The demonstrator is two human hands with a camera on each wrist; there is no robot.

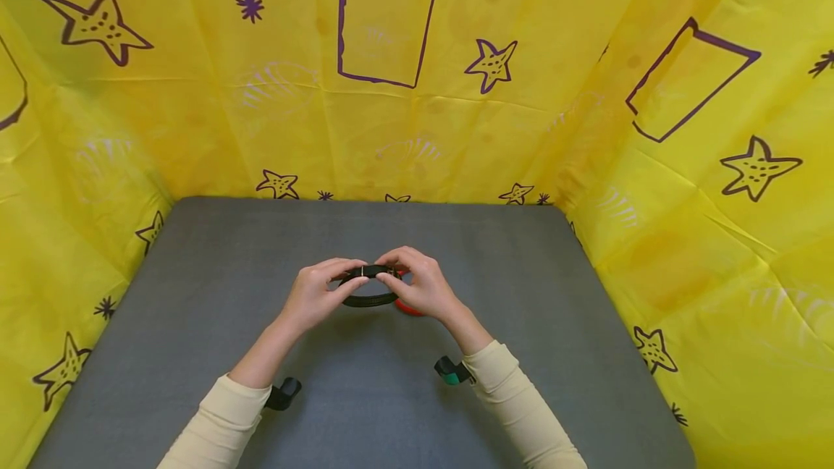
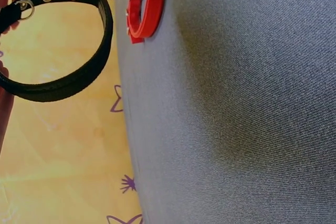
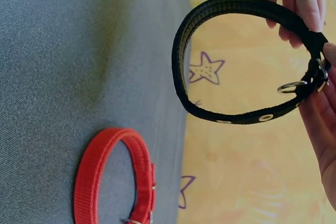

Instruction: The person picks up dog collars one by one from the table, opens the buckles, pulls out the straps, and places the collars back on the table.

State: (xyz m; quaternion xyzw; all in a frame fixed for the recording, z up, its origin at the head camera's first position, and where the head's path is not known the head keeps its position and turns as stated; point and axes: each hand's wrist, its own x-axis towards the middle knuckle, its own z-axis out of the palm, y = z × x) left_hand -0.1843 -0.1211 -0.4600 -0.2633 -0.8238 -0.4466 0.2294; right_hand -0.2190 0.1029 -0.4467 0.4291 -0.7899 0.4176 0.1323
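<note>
A black dog collar (image 1: 370, 301), buckled into a loop, is held up above the table between both hands. My left hand (image 1: 319, 291) pinches its upper band between thumb and fingers. At the other side of that band, my right hand (image 1: 422, 285) pinches the collar near the buckle. Metal eyelets, a D-ring and the buckle show on the black collar (image 3: 181, 66) in the right wrist view. A red dog collar (image 3: 100, 166) stands on the table, partly hidden behind my right hand in the head view.
The grey table (image 1: 365, 396) lies beneath both arms. Yellow cloth walls (image 1: 293, 129) with purple star drawings enclose its back and sides. A dark strap (image 1: 284, 394) sticks out at the left sleeve, and another strap (image 1: 451, 370) with green on it at the right.
</note>
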